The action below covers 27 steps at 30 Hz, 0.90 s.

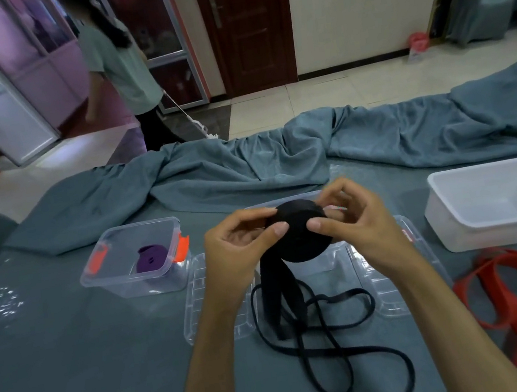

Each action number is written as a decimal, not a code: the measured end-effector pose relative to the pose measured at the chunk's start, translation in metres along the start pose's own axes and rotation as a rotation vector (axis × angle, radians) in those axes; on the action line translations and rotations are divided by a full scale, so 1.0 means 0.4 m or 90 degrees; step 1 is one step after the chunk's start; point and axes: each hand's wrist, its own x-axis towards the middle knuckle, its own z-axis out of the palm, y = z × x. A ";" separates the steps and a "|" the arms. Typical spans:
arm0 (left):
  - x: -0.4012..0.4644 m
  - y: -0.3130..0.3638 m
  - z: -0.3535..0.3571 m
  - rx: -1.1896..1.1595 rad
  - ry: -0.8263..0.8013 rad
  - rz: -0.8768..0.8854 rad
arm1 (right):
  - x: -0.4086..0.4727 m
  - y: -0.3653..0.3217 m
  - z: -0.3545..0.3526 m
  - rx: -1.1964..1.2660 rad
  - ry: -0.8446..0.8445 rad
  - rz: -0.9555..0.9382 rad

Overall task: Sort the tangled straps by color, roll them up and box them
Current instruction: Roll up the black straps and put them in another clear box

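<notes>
Now, hands: left hand (240, 242) and right hand (351, 219) both pinch the black strap roll (299, 233).
Loose end: trails onto the counter (73, 357).

Both my forearms come up from the bottom edge bare, no sleeves reaching into view, no watch or band at either wrist. My left hand (240, 242) wears no ring or glove; my right hand (351, 219) is just as plain. Thumbnails are cut short and unpainted, the rest too blurred to judge
</notes>
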 end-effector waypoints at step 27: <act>0.046 -0.020 -0.003 0.072 -0.021 0.013 | 0.043 0.018 -0.036 -0.118 0.011 -0.036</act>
